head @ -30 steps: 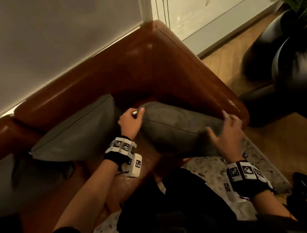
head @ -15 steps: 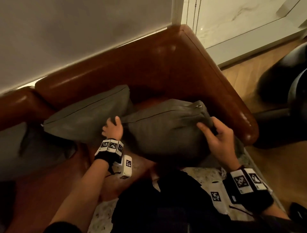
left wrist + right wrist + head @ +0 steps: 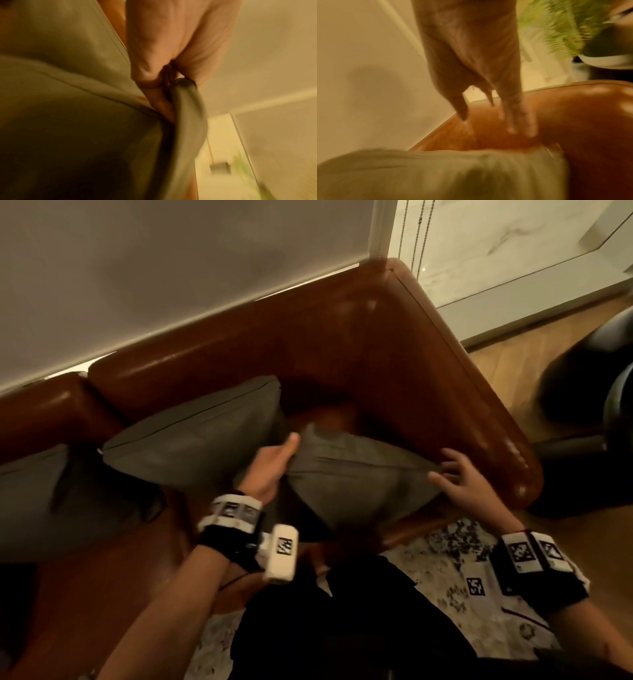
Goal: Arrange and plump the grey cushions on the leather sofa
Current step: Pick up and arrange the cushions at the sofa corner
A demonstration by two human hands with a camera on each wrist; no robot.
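Half a second ago both hands cupped the end cushion [image 3: 352, 474]; now it has dropped lower into the sofa [image 3: 342, 344] corner. Nearest, the left hand [image 3: 270, 470] pinches its left corner. The right hand [image 3: 462, 477], fingers spread, seems only to touch the right corner. Its long axis runs hand to hand. Beyond leans the second cushion [image 3: 198, 433].

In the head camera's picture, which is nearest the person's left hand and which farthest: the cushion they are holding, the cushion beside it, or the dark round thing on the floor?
From the left hand:
1. Held cushion, in the sofa corner; the hand grips its left corner.
2. Neighbouring cushion, just to the hand's left, leaning on the backrest.
3. Dark round object, far right on the wooden floor, past the sofa arm.
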